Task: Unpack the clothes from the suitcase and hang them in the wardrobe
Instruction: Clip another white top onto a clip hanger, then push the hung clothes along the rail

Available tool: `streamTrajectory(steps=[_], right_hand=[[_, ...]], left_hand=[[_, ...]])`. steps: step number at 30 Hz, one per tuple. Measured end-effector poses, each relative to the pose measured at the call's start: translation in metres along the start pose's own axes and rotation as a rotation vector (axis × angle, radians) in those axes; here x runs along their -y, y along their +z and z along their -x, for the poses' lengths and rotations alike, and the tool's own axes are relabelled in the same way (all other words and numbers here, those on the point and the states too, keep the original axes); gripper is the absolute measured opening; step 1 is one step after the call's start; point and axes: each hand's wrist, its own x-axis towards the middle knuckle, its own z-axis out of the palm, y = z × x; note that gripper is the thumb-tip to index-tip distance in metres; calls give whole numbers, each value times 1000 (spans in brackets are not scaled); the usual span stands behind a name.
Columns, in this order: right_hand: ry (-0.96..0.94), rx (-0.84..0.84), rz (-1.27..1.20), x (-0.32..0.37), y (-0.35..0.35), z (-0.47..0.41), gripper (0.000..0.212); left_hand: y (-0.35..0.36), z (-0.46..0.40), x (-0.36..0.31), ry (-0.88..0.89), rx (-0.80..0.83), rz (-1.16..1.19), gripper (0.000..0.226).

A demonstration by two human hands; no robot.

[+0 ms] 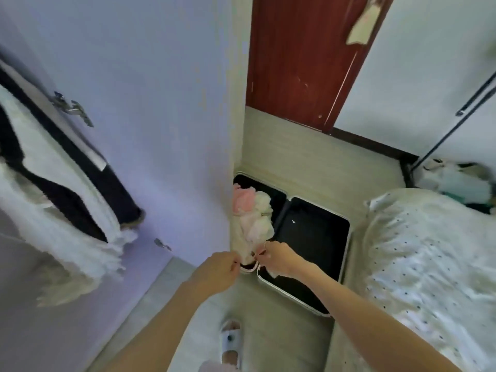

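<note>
Clothes (252, 218) in open suitcase (314, 232), pinched by left grip (217, 269) and right grip (276, 257), wardrobe door (150, 108) alongside.

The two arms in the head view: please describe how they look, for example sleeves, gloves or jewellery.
Both forearms are bare from the bottom edge of the picture up to the hands, with no sleeves in view. Neither the left hand nor the right hand wears a glove. A thin, pale ring seems to sit on a finger of the right hand, though the picture is blurred. No watch or bracelet shows on either wrist.

no readable text, labels, brands or numbers anywhere
</note>
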Motion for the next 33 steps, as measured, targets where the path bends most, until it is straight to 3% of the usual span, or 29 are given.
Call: streamTrajectory(steps=[6, 14, 21, 27, 33], right_hand=[[156, -122, -131, -68, -40, -27, 30], [269, -153, -317, -133, -68, -71, 30], [264, -80, -276, -201, -88, -161, 34], [228, -45, -232, -274, -72, -308, 36], [188, -21, -204, -344, -1, -442, 38]], left_hand=[[14, -94, -48, 109, 146, -65, 26], [51, -187, -68, 51, 185, -88, 28], [97, -275, -62, -239, 132, 105, 31], [164, -380, 1, -477, 39, 183, 29], [254, -490, 87, -520, 15, 146, 34]])
